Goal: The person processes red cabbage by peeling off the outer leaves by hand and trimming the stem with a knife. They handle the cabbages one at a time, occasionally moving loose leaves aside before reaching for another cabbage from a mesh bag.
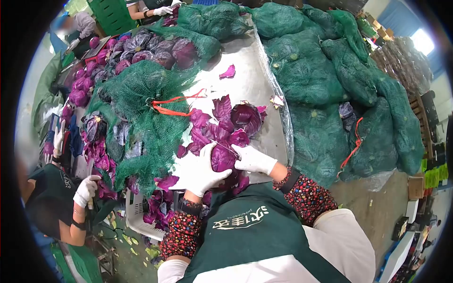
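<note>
My left hand [204, 169], in a white glove, is wrapped around the left side of a trimmed red cabbage [222, 158]. On the cabbage's right side, my white-gloved right hand [255, 160] has its fingers closed. A thin blade-like strip [230, 149] runs from these fingers across the top of the cabbage; its handle is hidden. Loose purple leaves [210, 132] lie just beyond my hands. Among them sits another red cabbage [246, 119] with outer leaves spread. Below my left hand is a white plastic crate [141, 221] holding purple leaves.
Green mesh sacks of cabbages [311, 75] are stacked on the right. An opened mesh sack [137, 94] with a red tie lies left on the metal table [238, 56]. Co-workers with gloved hands [86, 191] stand left and at the far side. Leaf scraps [127, 239] litter the floor.
</note>
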A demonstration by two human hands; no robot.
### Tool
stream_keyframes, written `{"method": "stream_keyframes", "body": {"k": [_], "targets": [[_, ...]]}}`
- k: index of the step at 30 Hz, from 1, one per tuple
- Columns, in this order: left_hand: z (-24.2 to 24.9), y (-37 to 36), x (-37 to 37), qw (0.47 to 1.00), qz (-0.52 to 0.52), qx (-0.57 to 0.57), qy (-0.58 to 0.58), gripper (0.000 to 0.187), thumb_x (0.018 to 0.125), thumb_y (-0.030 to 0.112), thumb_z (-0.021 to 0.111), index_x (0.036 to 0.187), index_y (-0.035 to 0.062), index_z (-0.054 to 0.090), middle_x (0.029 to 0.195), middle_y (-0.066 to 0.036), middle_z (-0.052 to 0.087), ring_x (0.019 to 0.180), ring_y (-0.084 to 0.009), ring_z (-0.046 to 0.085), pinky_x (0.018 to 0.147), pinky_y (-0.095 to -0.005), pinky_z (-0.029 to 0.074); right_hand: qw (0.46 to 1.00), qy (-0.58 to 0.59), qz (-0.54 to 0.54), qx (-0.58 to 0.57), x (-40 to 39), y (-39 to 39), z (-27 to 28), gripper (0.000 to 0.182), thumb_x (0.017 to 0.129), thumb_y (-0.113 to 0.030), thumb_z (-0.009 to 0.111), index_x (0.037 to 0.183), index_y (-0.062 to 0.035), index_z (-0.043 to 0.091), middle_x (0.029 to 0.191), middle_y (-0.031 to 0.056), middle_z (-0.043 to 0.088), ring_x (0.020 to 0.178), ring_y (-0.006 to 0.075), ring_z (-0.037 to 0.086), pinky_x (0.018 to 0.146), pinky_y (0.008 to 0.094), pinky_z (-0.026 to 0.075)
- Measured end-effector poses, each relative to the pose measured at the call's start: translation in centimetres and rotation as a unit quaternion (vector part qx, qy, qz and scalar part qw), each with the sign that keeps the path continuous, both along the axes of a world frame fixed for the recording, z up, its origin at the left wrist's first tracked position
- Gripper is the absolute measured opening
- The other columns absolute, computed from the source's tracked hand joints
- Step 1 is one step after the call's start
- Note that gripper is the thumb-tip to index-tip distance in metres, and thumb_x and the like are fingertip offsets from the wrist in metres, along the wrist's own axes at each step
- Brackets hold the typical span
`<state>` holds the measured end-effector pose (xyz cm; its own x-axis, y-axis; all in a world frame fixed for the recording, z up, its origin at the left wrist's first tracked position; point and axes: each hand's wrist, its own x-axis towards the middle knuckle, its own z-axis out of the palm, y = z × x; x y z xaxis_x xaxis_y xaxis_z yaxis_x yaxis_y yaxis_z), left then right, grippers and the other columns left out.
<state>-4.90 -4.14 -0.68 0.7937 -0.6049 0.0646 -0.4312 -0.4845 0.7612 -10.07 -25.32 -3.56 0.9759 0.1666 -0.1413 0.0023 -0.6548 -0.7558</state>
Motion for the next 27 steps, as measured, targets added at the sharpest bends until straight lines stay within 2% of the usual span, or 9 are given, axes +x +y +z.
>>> {"method": "stream_keyframes", "body": {"k": [2,6,8,12,14,17,22,24,27], "targets": [[0.5,0.1,0.0,1.000,0.002,0.003,0.007,0.098,0.061,0.038,0.086,0.141,0.0075,0.041,0.131,-0.019,0.053,0.117,-0.0338,0.054,0.102,-0.0428,0.043,1.000,-0.005,-0.001,-0.017,0.0,0.1,-0.1,0.064,0.078,-0.018,0.056,0.136,0.0070,0.043,0.081,0.0269,0.063,0.070,0.0366,0.064,0.069,0.0418,0.052],[1.2,0.5,-0.1,0.999,0.015,-0.019,0.033,0.097,0.059,0.038,0.087,0.140,0.0084,0.043,0.124,-0.017,0.058,0.113,-0.0328,0.057,0.098,-0.0427,0.045,0.999,-0.019,-0.024,-0.041,-0.5,1.0,-0.4,0.054,0.079,-0.015,0.054,0.129,0.0066,0.049,0.080,0.0259,0.064,0.072,0.0368,0.065,0.069,0.0416,0.052],[0.7,1.2,0.3,0.999,0.002,-0.035,0.041,0.098,0.058,0.038,0.088,0.141,0.0085,0.043,0.124,-0.018,0.057,0.113,-0.0325,0.056,0.099,-0.0422,0.045,0.993,-0.084,-0.053,-0.061,-0.4,1.3,-0.6,0.050,0.080,-0.017,0.056,0.123,0.0081,0.052,0.091,0.0281,0.065,0.088,0.0440,0.064,0.081,0.0479,0.050],[0.5,2.9,0.2,0.999,-0.041,0.001,0.001,0.101,0.056,0.036,0.089,0.140,0.0059,0.041,0.127,-0.017,0.052,0.117,-0.0324,0.050,0.102,-0.0436,0.041,0.954,0.143,-0.215,0.151,0.4,-0.2,1.3,0.040,0.078,-0.014,0.055,0.114,0.0028,0.061,0.084,0.0234,0.067,0.079,0.0387,0.066,0.076,0.0434,0.054],[1.5,3.1,-0.8,0.999,-0.029,0.027,-0.028,0.100,0.054,0.038,0.090,0.137,0.0065,0.044,0.123,-0.017,0.052,0.113,-0.0319,0.051,0.100,-0.0435,0.041,0.949,0.124,-0.227,0.178,-0.2,0.6,1.9,0.037,0.078,-0.016,0.055,0.109,0.0038,0.062,0.080,0.0224,0.066,0.076,0.0378,0.066,0.073,0.0428,0.054],[1.9,1.6,-1.6,0.999,0.043,0.010,0.001,0.092,0.055,0.037,0.089,0.132,0.0088,0.048,0.124,-0.017,0.052,0.116,-0.0332,0.050,0.102,-0.0451,0.040,0.984,-0.100,-0.148,0.026,0.4,2.0,1.4,0.029,0.078,-0.020,0.056,0.099,-0.0009,0.065,0.081,0.0237,0.065,0.077,0.0408,0.064,0.072,0.0466,0.051],[-0.5,3.2,-1.6,0.999,-0.019,-0.035,-0.023,0.087,0.059,0.030,0.089,0.133,0.0073,0.048,0.128,-0.015,0.051,0.123,-0.0326,0.048,0.107,-0.0451,0.038,0.959,-0.054,-0.258,-0.104,2.7,1.2,-1.7,0.019,0.080,-0.021,0.055,0.090,-0.0074,0.063,0.078,0.0210,0.064,0.076,0.0407,0.063,0.071,0.0497,0.050],[-1.0,4.7,-2.3,0.994,0.027,-0.100,0.043,0.086,0.060,0.027,0.089,0.133,0.0064,0.048,0.128,-0.014,0.051,0.123,-0.0304,0.048,0.107,-0.0438,0.038,0.955,-0.048,-0.255,-0.143,3.3,-3.4,-5.7,0.027,0.081,-0.022,0.056,0.105,-0.0103,0.062,0.096,0.0214,0.067,0.086,0.0408,0.065,0.076,0.0491,0.052],[-3.8,6.4,-2.9,0.903,0.165,-0.237,0.319,0.082,0.070,0.025,0.085,0.138,0.0034,0.043,0.130,-0.014,0.050,0.120,-0.0237,0.050,0.105,-0.0386,0.041,0.961,-0.074,-0.202,-0.173,1.7,-2.4,-2.3,0.059,0.083,-0.033,0.064,0.137,-0.0131,0.048,0.132,0.0220,0.053,0.103,0.0409,0.063,0.087,0.0477,0.052]]}}
